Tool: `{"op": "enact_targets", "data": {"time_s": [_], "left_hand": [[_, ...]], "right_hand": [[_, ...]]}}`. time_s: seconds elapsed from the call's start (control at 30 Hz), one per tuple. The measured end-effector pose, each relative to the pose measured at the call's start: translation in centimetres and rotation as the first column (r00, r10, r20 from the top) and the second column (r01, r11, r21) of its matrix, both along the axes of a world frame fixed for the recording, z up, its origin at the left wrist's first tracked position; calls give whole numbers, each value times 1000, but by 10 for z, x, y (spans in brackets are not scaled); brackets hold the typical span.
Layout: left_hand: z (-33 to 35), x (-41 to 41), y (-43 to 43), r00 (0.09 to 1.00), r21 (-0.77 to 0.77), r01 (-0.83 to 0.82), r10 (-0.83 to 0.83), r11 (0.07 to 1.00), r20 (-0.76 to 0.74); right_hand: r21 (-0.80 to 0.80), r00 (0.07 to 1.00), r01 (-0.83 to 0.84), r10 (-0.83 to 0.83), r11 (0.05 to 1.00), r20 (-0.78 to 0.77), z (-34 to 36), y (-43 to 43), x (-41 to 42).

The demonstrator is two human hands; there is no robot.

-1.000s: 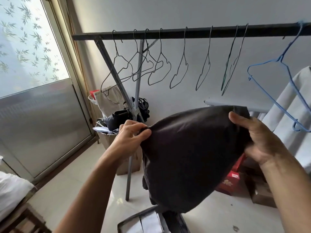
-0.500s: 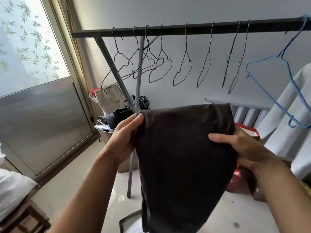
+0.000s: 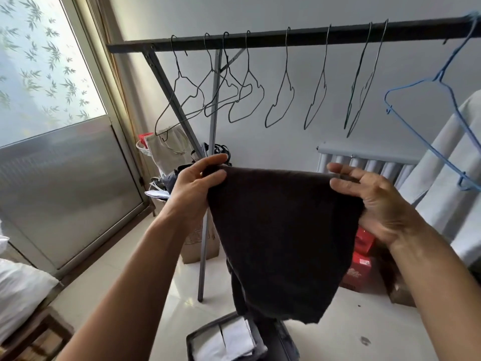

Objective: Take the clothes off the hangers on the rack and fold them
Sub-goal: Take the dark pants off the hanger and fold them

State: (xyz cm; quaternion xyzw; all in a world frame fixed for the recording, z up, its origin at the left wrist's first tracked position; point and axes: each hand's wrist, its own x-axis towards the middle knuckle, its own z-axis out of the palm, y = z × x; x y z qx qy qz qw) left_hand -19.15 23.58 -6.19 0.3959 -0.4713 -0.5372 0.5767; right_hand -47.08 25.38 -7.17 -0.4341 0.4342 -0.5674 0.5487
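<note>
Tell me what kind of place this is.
Probably a room in a home used for drying laundry: a dark metal clothes rack hung with bare wire hangers, a white ribbed radiator on the wall, a leaf-patterned frosted glass door.

Eight dark hangers (image 3: 286, 70), one blue hanger (image 3: 440, 77)

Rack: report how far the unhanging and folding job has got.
Done: the wire hangers and blue hanger hang bare on the rack. In hand: left hand and right hand hold a dark garment by its top edge. Left: folding it; pale cloth at right may need taking down, unclear.
</note>
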Motion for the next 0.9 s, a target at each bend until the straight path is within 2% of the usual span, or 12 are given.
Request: {"op": "enact_targets", "data": {"time_s": [0.03,0.1,0.17,0.23,0.3,0.4,0.47,0.53,0.57,0.63,0.77,0.9], "left_hand": [[2,4,0,997,-23,36,-34,999,71],[5,12,-4,897,-112,62,-6,992,443],[7,17,-10,603,-230,64,146,971,785],[6,20,-16,387,-327,98,266,940,883],[4,21,-19,323,-399,111,347,910,880],[1,26,-20,384,-467,47,415,883,825],[1,30,-18,621,-373,-20,304,927,722],[2,30,-10,902,-181,21,59,983,427],[2,29,-7,961,-115,57,-24,992,274],[2,23,-4,994,-69,84,-78,994,78],[0,15,-8,995,-72,21,-28,997,-98],[-15,21,-5,975,-68,179,-187,981,-122]], "right_hand": [[-18,998,-45,44,999,-34,1,2,-2],[-62,971,-16,1,998,-238,2,3,0],[-160,839,76,-150,984,-523,2,3,5],[-262,678,140,-286,955,-677,-1,1,7],[-341,615,157,-362,927,-701,0,1,8],[-402,570,156,-415,902,-709,0,-1,5],[-378,636,185,-403,907,-658,2,-1,-1],[-315,837,156,-295,936,-462,6,5,-3],[-291,904,123,-228,949,-362,10,9,0],[-299,953,93,-172,950,-250,13,12,8],[-350,960,153,-223,924,-167,19,7,19],[-352,962,218,-261,910,-79,26,1,26]]}}
